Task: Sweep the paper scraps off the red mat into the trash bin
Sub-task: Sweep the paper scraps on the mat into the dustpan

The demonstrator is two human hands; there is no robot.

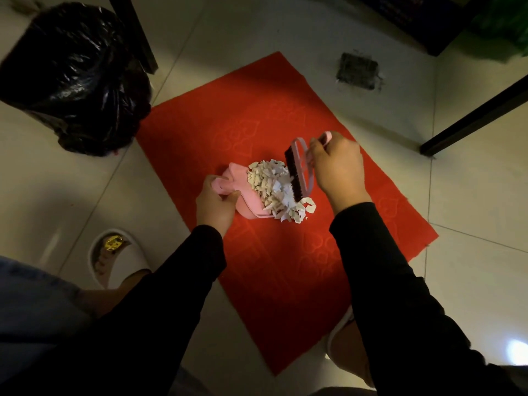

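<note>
We see a floor of large pale glossy tiles (pixel 471 195) with thin grout lines, dimly lit, with one bright glare spot (pixel 518 351) at the lower right. A dark rectangular floor hatch (pixel 357 71) with ragged edges sits in a tile. Black furniture legs (pixel 134 32) rise at upper left, and a black bar (pixel 474 118) slants at right.

Scraps (pixel 274 187) lie in the dustpan (pixel 245 207) on the mat (pixel 257 267), bin (pixel 74 78) far left.
</note>
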